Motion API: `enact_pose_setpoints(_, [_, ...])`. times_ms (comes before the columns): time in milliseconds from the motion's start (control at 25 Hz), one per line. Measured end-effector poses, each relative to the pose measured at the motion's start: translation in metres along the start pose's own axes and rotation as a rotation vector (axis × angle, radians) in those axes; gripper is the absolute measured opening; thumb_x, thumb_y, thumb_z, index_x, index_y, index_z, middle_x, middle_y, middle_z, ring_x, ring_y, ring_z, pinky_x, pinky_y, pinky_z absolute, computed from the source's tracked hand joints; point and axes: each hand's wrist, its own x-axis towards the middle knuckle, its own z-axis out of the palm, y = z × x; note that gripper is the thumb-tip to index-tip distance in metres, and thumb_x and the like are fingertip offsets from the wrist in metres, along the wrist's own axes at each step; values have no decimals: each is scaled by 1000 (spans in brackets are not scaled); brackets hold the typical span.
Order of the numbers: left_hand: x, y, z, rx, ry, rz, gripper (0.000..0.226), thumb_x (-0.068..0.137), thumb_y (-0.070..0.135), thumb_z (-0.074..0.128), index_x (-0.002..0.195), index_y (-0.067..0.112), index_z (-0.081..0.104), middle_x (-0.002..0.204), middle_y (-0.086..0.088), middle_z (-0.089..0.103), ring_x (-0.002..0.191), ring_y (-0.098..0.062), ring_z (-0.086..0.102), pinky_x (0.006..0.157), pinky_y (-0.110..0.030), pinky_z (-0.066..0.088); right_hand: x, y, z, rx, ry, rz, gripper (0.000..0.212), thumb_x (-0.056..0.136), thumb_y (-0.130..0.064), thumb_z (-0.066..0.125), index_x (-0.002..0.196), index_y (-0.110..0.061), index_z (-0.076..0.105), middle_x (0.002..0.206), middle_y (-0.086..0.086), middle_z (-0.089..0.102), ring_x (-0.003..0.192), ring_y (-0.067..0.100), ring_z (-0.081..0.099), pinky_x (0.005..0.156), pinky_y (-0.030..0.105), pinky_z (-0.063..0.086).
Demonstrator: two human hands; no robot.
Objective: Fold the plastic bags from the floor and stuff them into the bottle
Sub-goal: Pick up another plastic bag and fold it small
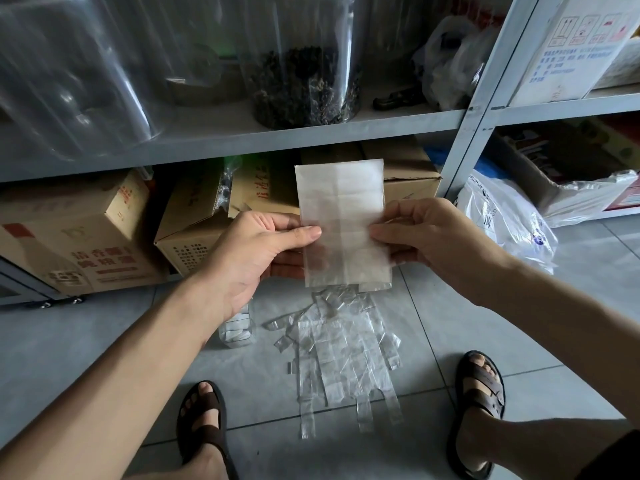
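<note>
I hold a clear plastic bag (343, 216), folded into a tall flat rectangle, upright in front of me. My left hand (256, 251) pinches its left edge between thumb and fingers. My right hand (433, 237) pinches its right edge the same way. Below them, several more clear plastic bags (343, 355) lie flat on the tiled floor, their handles pointing toward me. A clear plastic bottle (237, 329) stands on the floor just left of that pile, partly hidden by my left forearm; folded plastic shows inside it.
A grey metal shelf (242, 133) carries large clear jars, one holding dark dried leaves (304, 81). Cardboard boxes (86, 244) sit under it. A white printed bag (502, 216) lies at the right. My sandalled feet (204, 420) flank the pile.
</note>
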Motion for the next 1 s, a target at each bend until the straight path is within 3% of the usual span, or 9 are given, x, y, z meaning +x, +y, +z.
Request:
enact_pose_setpoints(320, [-2,3,1,-44,-41,-13,13,84,-3,65,86,6,74,75,-6,76,60,-13,72,52,-24,59,4,1,-2,203,-1,58,13,79,-5,68,72,-17,70,82,7,70,69,16,68,68,29,61])
enact_pose_setpoints(400, [-2,3,1,-53,-60,-12,25,85,-4,62,76,13,78,74,-4,76,60,-12,72,52,-24,59,5,2,-4,241,0,65,8,74,-7,69,81,-10,70,83,8,72,71,18,68,71,32,61])
enact_pose_setpoints(480, [-3,3,-1,-47,-102,-9,36,89,-4,57,70,17,80,79,-4,77,63,-12,72,55,-24,61,5,3,-5,221,-10,62,12,78,-3,70,89,-4,69,86,10,71,75,19,67,72,30,60])
enact_pose_setpoints(640, [-1,3,-3,-30,-139,-28,45,98,0,47,74,17,81,95,-6,78,73,-14,72,69,-33,60,2,-1,-3,172,-15,61,15,92,-3,55,88,-6,68,81,5,68,69,12,63,65,21,58])
enact_pose_setpoints(840, [-1,2,-1,-34,-144,-36,44,96,-2,45,74,15,79,91,-7,76,71,-13,70,61,-28,62,1,-2,-3,181,-6,65,21,96,2,50,86,-5,67,75,3,69,65,10,64,61,19,56])
enact_pose_setpoints(1000, [0,3,-1,-111,-170,-66,35,97,5,39,88,8,72,83,-10,74,67,-17,71,56,-25,58,1,-2,-2,188,1,76,20,96,3,50,86,-4,66,77,5,69,65,10,64,58,18,54])
